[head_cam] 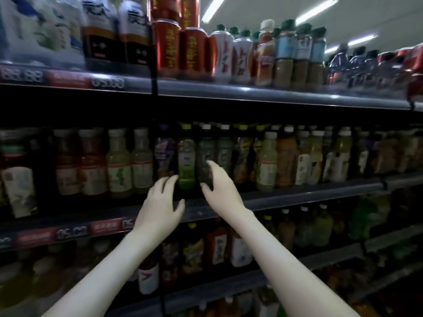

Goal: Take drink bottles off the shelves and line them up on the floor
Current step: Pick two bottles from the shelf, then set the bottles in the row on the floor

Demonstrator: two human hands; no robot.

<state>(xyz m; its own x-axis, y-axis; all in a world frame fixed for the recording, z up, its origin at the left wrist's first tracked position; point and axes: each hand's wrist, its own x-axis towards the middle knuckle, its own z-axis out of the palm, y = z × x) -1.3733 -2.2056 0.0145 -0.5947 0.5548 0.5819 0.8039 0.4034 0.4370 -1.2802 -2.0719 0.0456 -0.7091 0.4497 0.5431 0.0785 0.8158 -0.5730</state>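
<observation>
Both hands reach up to the middle shelf point(297, 195). My guess is the left hand point(161, 200) grabs second: it is open wide, holds nothing, and sits just below a green-label bottle point(186, 163). Nearer its target, the right hand point(220, 186) is open around a dark bottle point(204, 154). That bottle stands upright; I cannot tell if they touch.
</observation>
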